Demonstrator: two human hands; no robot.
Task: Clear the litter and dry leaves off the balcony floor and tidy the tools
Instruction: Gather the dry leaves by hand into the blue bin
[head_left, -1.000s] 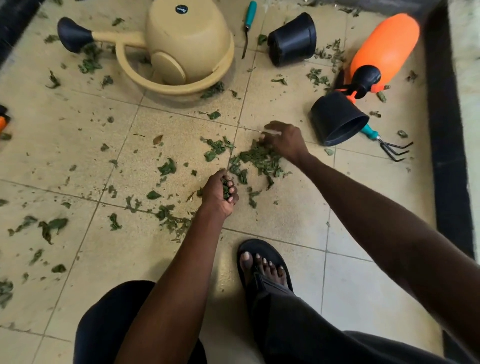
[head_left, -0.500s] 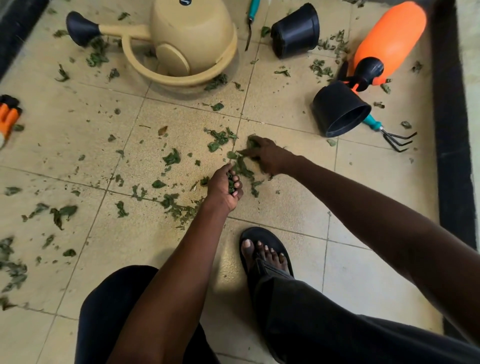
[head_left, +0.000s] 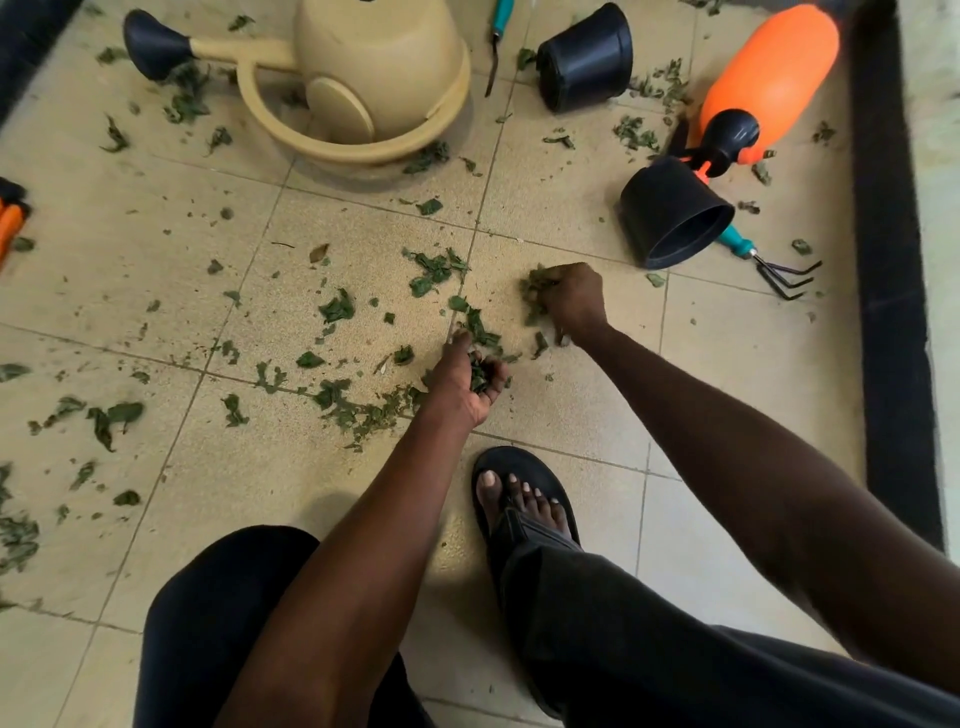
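Now left hand (head_left: 470, 382) cupped round leaves (head_left: 479, 375); right hand (head_left: 571, 299) grip clamped on leaves.

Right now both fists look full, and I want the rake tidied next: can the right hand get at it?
Probably not yet: the right hand grips leaves, and a pot lies over the rake handle.

A watering can (head_left: 379, 78) lies at the far middle of the tiled floor (head_left: 571, 415), with a pot (head_left: 584, 57) on its side to its right and a sprayer (head_left: 763, 88) further right. Nearer than the sprayer lies a second pot (head_left: 672, 213), resting, it seems, on the handle of a hand rake (head_left: 769, 262). Leaves (head_left: 337, 306) scatter across the middle and left, and a sandalled foot (head_left: 524, 499) stands near.
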